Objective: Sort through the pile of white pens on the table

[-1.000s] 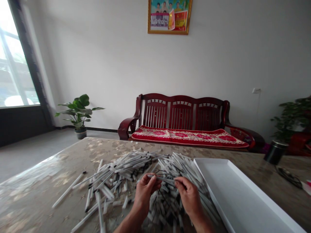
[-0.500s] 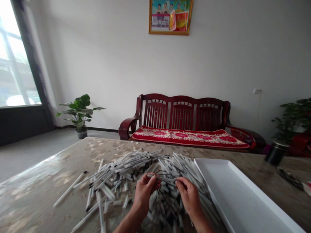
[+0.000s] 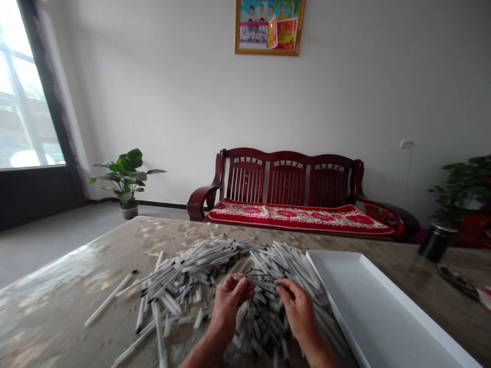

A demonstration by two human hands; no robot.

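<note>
The patterned table [image 3: 57, 306] is strewn across its near middle with loose parts, and a shallow white tray [image 3: 387, 306] is set to their right. Long translucent tubes [image 3: 209, 261] are heaped in loose clusters beyond the hands, several tipped with dark ends; how many are complete cannot be told. Short pieces [image 3: 264, 332] are piled below the hands, so plenty appears to be left — only one item is plainly being handled. The left hand [image 3: 229, 297] and right hand [image 3: 296, 300] are angled inward, fingers curled and thumbs uppermost. Between them a slim grey rod [image 3: 262, 282] is held nearly level above the pile — each end pinched by fingertips; whether it is one part or two cannot be told.
</note>
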